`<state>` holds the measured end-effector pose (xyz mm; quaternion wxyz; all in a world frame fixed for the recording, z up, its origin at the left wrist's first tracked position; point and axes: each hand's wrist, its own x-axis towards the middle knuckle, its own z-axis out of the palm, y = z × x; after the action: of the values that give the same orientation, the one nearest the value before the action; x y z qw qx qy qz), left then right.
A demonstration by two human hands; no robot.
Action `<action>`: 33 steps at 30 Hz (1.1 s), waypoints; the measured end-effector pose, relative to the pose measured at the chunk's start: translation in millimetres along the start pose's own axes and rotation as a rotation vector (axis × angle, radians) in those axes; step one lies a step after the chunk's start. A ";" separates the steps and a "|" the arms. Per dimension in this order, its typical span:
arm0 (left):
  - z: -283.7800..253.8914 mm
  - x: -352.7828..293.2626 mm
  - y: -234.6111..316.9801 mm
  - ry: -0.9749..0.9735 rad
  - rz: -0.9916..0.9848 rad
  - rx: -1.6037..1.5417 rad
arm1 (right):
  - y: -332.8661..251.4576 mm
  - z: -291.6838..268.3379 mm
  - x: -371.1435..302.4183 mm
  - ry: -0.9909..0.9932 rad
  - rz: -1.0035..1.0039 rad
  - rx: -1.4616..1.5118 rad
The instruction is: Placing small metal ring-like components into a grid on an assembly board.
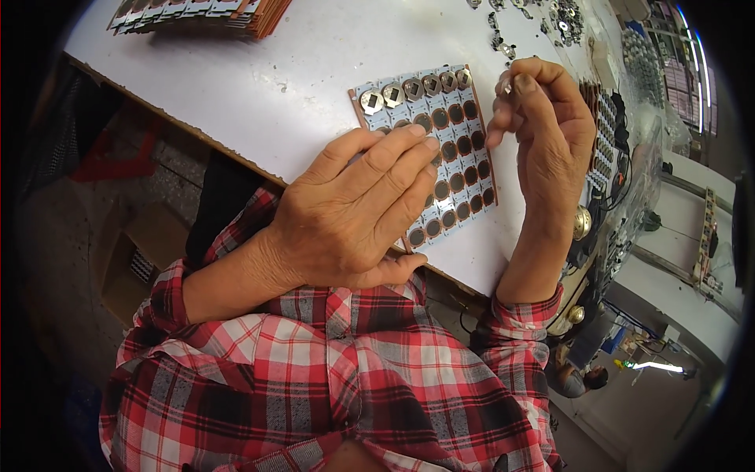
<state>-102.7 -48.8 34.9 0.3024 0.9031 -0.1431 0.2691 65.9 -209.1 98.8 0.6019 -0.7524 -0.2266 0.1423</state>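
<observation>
A light-blue circuit board panel [456, 181] lies on the white table, set with rows of dark round pads. Along its far row sit several shiny round metal clips [432, 85]; one more metal piece shows by my left fingertips. My left hand [338, 204] rests across the panel's left part, fingers stretched out and thumb at the near edge, hiding the pads beneath. Just off the panel's right side, my right hand [550, 126] is raised, thumb and fingertips pinching a small shiny metal piece [507, 86], mostly covered by the fingers.
Loose metal clips [562, 23] are scattered at the far right of the white table [236, 94]. A stack of panels [204, 16] stands at the far left. More filled panels [604, 134] and dark cables lie on the right. A cardboard box [145, 252] is on the floor at left.
</observation>
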 end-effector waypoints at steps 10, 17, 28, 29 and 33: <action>1.7 5.0 0.3 0.056 -0.027 -0.069 | -9.7 9.3 -8.0 -0.244 0.215 0.425; 18.3 -4.6 -4.1 0.238 0.109 -0.050 | -14.0 19.0 -15.2 -0.200 0.092 0.080; 27.8 -10.1 -1.0 0.288 0.151 -0.078 | -12.6 44.8 -20.5 -0.332 -0.063 -0.249; 27.9 -10.7 0.2 0.292 0.164 -0.086 | -12.4 46.4 -20.7 -0.316 -0.058 -0.267; 27.6 -11.3 2.5 0.278 0.172 -0.061 | -21.2 42.7 -15.4 -0.470 -0.043 -0.438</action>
<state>-102.0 -66.9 11.1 0.3225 0.8318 -0.1849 0.4121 28.3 -177.4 108.5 0.3599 -0.8056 -0.4004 0.2473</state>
